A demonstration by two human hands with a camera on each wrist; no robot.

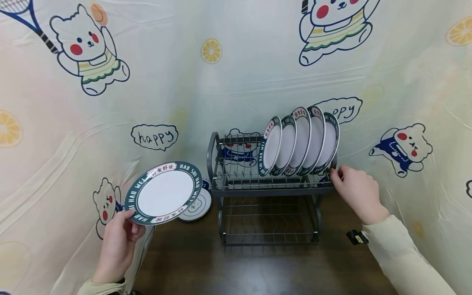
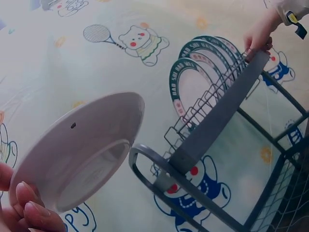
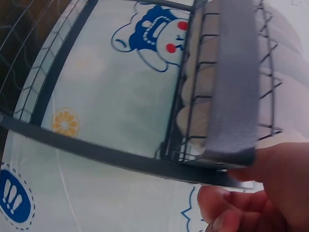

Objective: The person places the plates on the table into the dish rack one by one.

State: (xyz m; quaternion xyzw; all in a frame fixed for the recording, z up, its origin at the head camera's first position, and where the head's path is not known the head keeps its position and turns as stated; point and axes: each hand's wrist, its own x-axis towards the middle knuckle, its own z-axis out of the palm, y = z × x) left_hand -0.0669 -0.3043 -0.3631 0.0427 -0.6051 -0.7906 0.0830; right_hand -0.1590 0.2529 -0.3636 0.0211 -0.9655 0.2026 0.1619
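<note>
My left hand pinches the lower left rim of a white plate with a green and pink lettered border. The plate is tilted, its face up toward the head view, left of a grey two-tier dish rack. In the left wrist view its pale underside shows, with fingers beneath. At the rack's right end, my right hand grips the side frame, thumb and fingers around the bar in the right wrist view. Several matching plates stand on edge in the upper tier's right half.
Partly behind the held plate, another white plate lies on the dark brown table. The rack's lower shelf has no dishes on it. A cartoon-printed cloth hangs behind and at both sides.
</note>
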